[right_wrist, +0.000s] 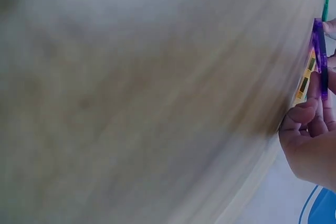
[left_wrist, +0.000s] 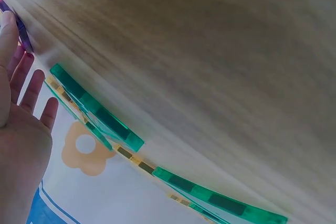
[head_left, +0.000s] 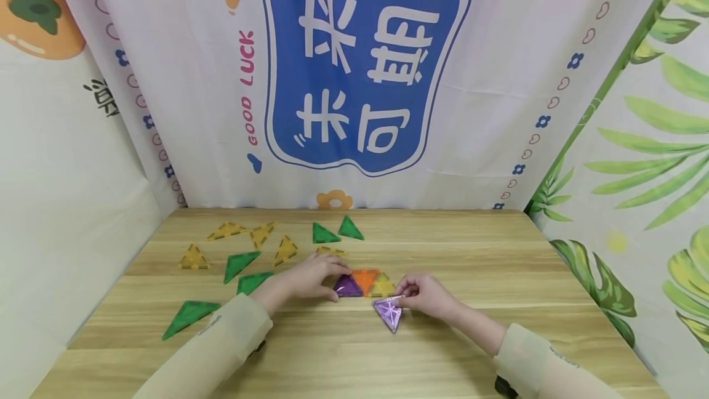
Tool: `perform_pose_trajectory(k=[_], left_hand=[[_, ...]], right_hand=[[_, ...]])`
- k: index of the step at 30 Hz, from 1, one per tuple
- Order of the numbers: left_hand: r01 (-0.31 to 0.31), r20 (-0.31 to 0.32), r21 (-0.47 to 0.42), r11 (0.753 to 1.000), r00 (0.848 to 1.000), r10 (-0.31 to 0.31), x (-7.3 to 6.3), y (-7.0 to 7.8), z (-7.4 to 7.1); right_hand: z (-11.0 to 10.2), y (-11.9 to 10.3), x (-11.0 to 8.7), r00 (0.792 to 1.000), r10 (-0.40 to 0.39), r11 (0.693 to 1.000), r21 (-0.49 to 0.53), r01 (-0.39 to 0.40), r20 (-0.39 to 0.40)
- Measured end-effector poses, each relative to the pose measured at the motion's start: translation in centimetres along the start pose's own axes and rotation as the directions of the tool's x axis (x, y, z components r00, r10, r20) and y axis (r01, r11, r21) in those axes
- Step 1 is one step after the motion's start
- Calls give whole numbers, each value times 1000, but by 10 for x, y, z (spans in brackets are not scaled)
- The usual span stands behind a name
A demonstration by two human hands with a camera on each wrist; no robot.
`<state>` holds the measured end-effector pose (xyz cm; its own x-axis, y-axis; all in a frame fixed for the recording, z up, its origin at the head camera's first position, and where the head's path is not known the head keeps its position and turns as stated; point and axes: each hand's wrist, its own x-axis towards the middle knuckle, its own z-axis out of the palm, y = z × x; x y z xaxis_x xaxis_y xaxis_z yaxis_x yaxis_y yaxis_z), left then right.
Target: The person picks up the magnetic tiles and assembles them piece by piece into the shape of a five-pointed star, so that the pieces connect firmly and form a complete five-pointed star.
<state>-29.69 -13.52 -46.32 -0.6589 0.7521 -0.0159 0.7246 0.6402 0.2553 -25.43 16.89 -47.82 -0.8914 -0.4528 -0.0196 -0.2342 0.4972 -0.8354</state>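
Three triangular magnetic tiles lie edge to edge in a row on the table: dark purple (head_left: 348,286), orange (head_left: 365,280) and yellow (head_left: 382,286). My left hand (head_left: 312,277) holds the dark purple one at its left side, thumb near the lower corner and index finger near the top; the other fingers extend loosely in the left wrist view. Between thumb and fingers my right hand (head_left: 425,295) pinches a light purple triangular tile (head_left: 389,314), point toward me, just in front of the yellow tile. In the right wrist view that purple tile (right_wrist: 319,59) appears edge-on.
Several yellow triangular tiles (head_left: 194,257) lie at the back left. Green triangular tiles are scattered there too, one (head_left: 189,318) beside the left sleeve and two (head_left: 351,228) toward the back edge. A printed curtain (head_left: 221,159) hangs behind the wooden table (head_left: 471,239).
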Motion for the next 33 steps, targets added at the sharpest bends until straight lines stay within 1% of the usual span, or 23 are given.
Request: perform_pose_trajectory(k=[4,7,11,13,20,25,28,30,33], left_hand=[[-3,-3,0,1000,1000,3,1,0,0],[-3,-6,3,1000,1000,3,1,0,0],[0,-5,6,1000,1000,0,1,1,0],[4,-3,2,1000,1000,-4,1,1,0],[9,3,-7,1000,1000,-9,0,2,0],[1,2,-5,1000,1000,-1,0,1,1],[-6,2,-7,1000,1000,6,0,0,1],[-8,-1,-7,1000,1000,8,0,0,1],[-5,-3,-4,1000,1000,5,0,0,1]], right_hand=[[1,2,1,999,-45,992,-122,43,-20],[0,1,1,996,-85,977,-200,78,-27],[1,-2,2,992,-123,954,-279,108,-36],[1,-3,3,992,-125,944,-313,108,-35],[4,-3,7,992,-121,920,-379,104,-23],[5,-2,9,991,-130,901,-422,102,-39],[5,-2,10,988,-149,878,-466,112,-42],[5,-4,11,984,-173,860,-492,136,-30],[3,-8,14,971,-237,822,-527,214,25]])
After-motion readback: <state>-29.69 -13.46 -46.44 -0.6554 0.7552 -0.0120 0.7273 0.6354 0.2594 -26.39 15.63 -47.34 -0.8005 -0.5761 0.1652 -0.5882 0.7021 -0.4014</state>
